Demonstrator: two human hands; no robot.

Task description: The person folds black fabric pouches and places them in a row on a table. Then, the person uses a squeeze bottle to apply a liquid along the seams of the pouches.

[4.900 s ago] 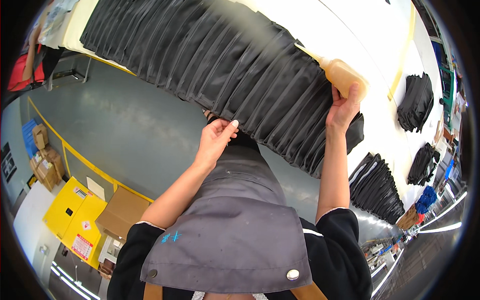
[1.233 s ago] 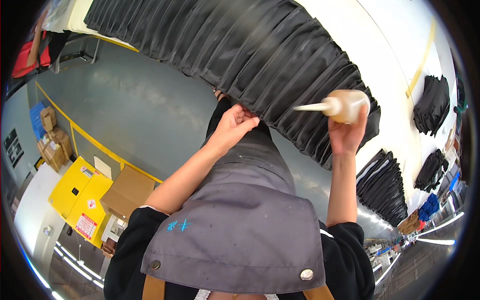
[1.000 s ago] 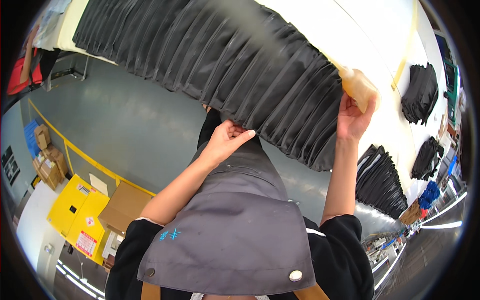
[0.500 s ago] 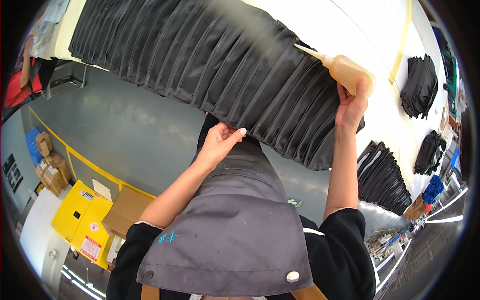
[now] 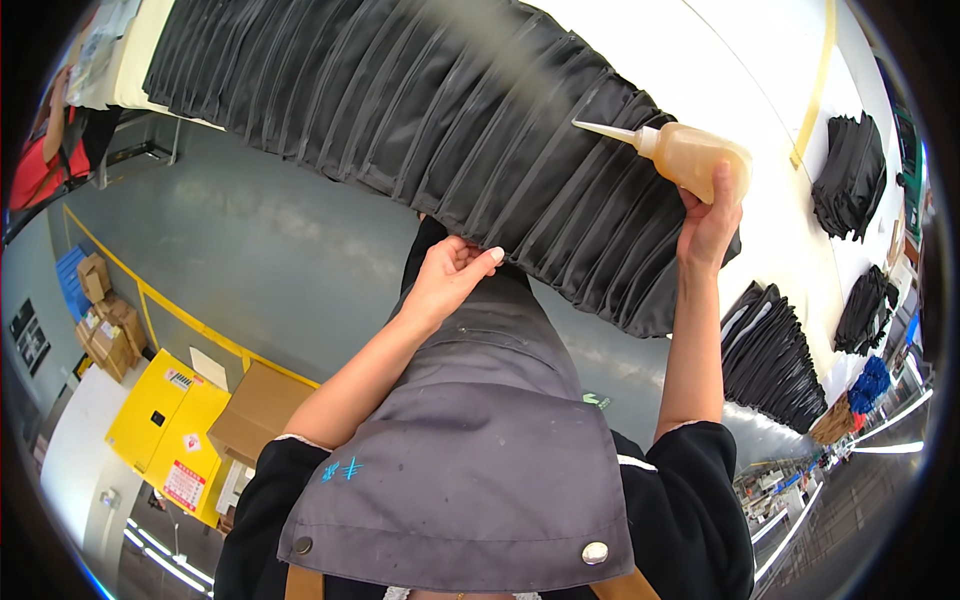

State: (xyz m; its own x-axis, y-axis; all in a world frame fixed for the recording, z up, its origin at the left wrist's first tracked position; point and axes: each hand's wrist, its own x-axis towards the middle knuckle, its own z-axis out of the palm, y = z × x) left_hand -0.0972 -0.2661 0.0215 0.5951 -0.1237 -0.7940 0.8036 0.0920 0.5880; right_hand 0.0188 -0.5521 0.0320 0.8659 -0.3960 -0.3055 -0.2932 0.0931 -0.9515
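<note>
A long row of overlapping black fabric pieces [image 5: 400,130] lies along the near edge of the white table. My left hand [image 5: 452,278] is closed at the row's near edge, thumb and fingers pinching the border of one black fabric piece. In my right hand [image 5: 712,220] is a squeeze bottle [image 5: 700,158] with amber contents and a long pointed nozzle. The bottle is tipped on its side above the right part of the row, nozzle pointing left. Whether the nozzle tip touches the fabric, I cannot tell.
More black fabric stacks [image 5: 768,350] sit to the right, one farther back [image 5: 848,178]. A yellow cabinet [image 5: 165,430] and cardboard boxes [image 5: 110,335] stand on the left beyond the grey floor [image 5: 260,240]. Another person in red [image 5: 45,165] is at far left.
The bottle's nozzle has swung left and downward, and the bottle now lies flatter. My left hand has shifted slightly right along the fabric edge, still pinching.
</note>
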